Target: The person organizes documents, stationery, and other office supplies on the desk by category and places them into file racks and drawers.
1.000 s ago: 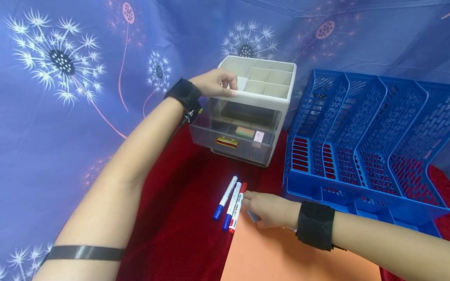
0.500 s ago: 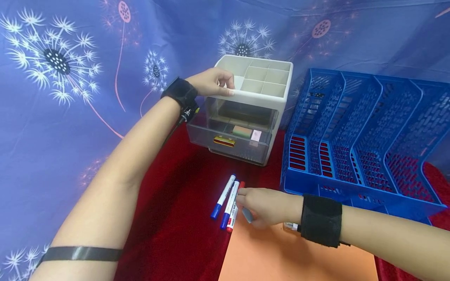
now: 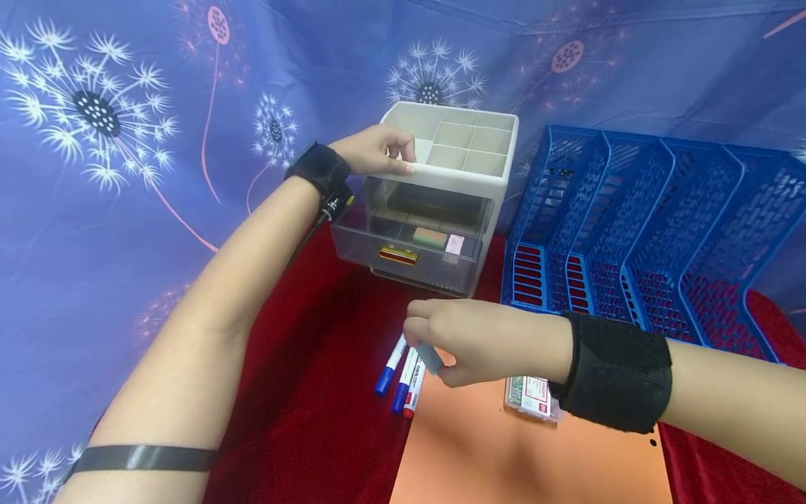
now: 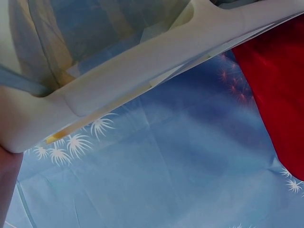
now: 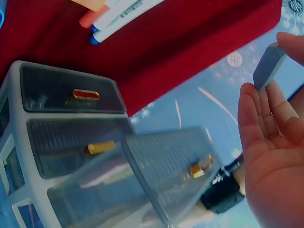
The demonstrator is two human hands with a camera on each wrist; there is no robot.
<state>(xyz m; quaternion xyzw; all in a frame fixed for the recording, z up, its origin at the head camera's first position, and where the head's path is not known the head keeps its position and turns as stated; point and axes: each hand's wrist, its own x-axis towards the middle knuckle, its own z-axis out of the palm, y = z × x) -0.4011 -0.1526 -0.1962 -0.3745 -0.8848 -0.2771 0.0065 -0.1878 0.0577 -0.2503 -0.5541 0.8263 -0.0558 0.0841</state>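
Right hand (image 3: 488, 339) has risen off orange sheet (image 3: 478, 455), thumb and fingers pinching grey block (image 3: 431, 358). Block now higher, in front of drawer unit (image 3: 466, 177), nearer unit's pulled-out top drawer (image 3: 359, 241). Pick-up looks done, carry apparently under way. Left hand (image 3: 371, 149) unmoved, fingers curled over unit's top rim, seemingly steadying it.

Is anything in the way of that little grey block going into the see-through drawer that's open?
The drawer's front wall stands between the grey block in the right hand and the inside, so it probably needs lifting over. I see nothing else between them; the left hand holds the cabinet's rim above.
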